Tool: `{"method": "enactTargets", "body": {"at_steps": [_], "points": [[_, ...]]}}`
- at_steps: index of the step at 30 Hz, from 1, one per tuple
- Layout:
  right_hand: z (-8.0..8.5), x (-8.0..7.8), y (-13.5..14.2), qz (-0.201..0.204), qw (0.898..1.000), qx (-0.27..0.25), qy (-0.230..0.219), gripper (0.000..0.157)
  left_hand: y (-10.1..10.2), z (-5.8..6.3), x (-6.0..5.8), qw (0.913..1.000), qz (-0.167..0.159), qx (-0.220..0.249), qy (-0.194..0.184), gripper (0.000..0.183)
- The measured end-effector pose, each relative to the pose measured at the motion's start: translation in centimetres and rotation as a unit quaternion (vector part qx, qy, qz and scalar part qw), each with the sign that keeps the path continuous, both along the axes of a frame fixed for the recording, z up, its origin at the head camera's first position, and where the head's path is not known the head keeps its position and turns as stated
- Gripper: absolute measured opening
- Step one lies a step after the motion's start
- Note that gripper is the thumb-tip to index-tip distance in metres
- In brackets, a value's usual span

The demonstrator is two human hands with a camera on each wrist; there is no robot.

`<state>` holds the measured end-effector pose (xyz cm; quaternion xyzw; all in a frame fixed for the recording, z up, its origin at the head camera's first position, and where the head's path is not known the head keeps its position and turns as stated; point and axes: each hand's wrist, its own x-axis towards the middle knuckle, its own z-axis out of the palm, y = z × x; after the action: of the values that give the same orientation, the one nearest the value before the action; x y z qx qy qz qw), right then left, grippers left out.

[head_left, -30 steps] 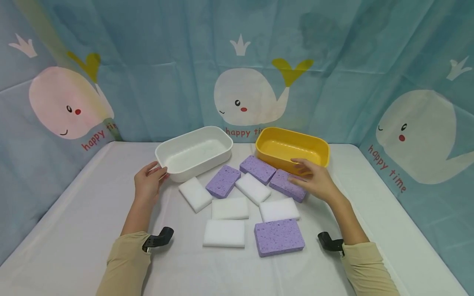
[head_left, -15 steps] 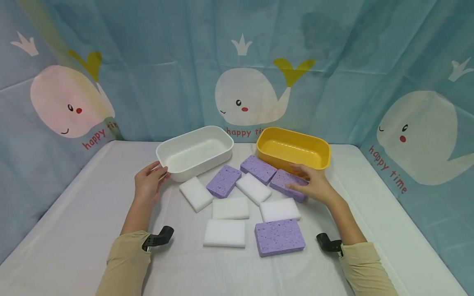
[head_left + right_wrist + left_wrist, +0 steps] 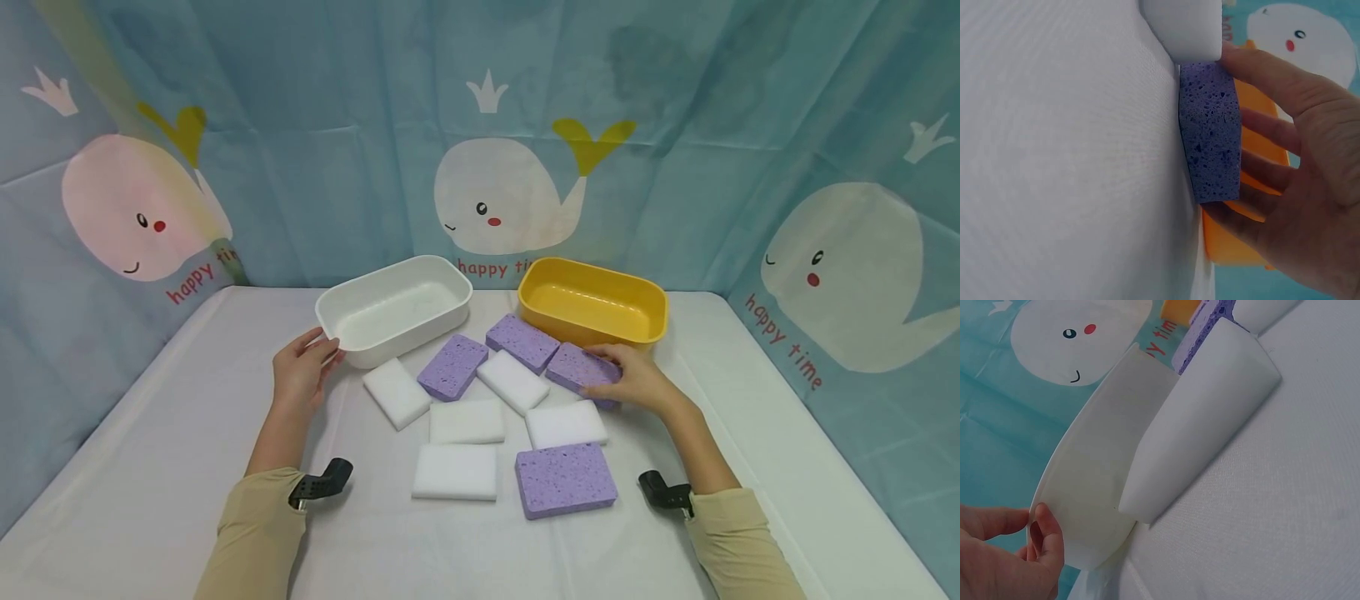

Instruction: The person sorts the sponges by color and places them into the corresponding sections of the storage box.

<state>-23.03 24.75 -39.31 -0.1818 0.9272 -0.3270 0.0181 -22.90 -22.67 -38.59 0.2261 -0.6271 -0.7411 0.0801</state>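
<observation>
Most of one purple sponge (image 3: 573, 367) shows from the head, just in front of the yellow tub (image 3: 592, 308); the right hand (image 3: 633, 379) covers part of its right end. Those fingers arch over it, thumb set apart, but their tips vanish behind it in the right wrist view, so we cannot tell whether they pinch it. Up there, a white sponge (image 3: 1188, 28) is cut off. We see the left hand pinching (image 3: 1019, 556) the rim of the white tub (image 3: 405, 337), whose wall another white sponge (image 3: 1200, 419) partly hides. White cloth (image 3: 150, 417) spreads from the left arm to the table's left edge; behind both tubs, we find the blue curtain (image 3: 337, 192) close.
</observation>
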Motion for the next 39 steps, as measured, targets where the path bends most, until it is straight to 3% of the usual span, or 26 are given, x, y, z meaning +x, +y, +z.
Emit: {"method": "enactTargets", "body": {"at_steps": [16,39], "points": [[-0.1,-0.2,0.3,0.002,1.0,0.008,0.013,0.071,0.0,0.0,0.0,1.0,0.003,0.001,-0.009,0.063],[1.8,0.5,-0.3,-0.022,0.999,0.014,0.024,0.071,0.0,0.2,0.0,0.9999,-0.005,-0.006,-0.014,0.061]]}}
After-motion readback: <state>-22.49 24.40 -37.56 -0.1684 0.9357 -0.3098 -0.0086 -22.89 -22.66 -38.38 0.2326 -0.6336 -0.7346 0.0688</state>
